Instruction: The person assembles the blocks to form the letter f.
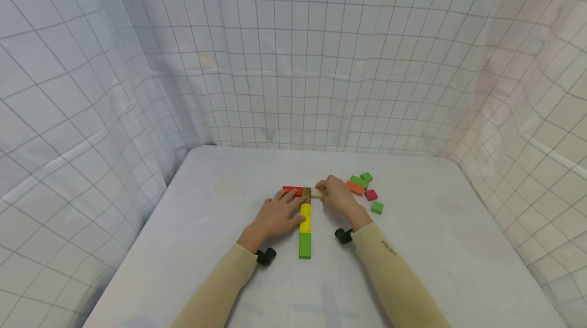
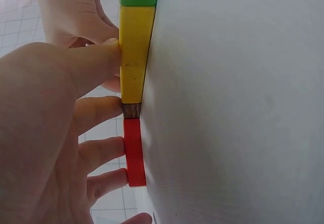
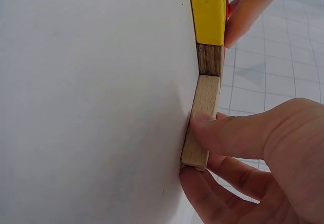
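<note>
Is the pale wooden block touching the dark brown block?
Touching. The right wrist view shows the pale wooden block end against the dark brown block, no gap.

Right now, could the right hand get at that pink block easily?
Probably yes: the pink block lies just beside the right hand with nothing between, though that hand currently pinches a pale wooden block.

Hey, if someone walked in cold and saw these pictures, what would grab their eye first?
Two hands meet at a bright T of blocks in the middle of the pale table. The left hand rests its fingers on the red block and yellow block, with a green block at the near end. The right hand pinches a pale wooden block against the dark brown block; loose coloured blocks lie scattered just to its right.
</note>
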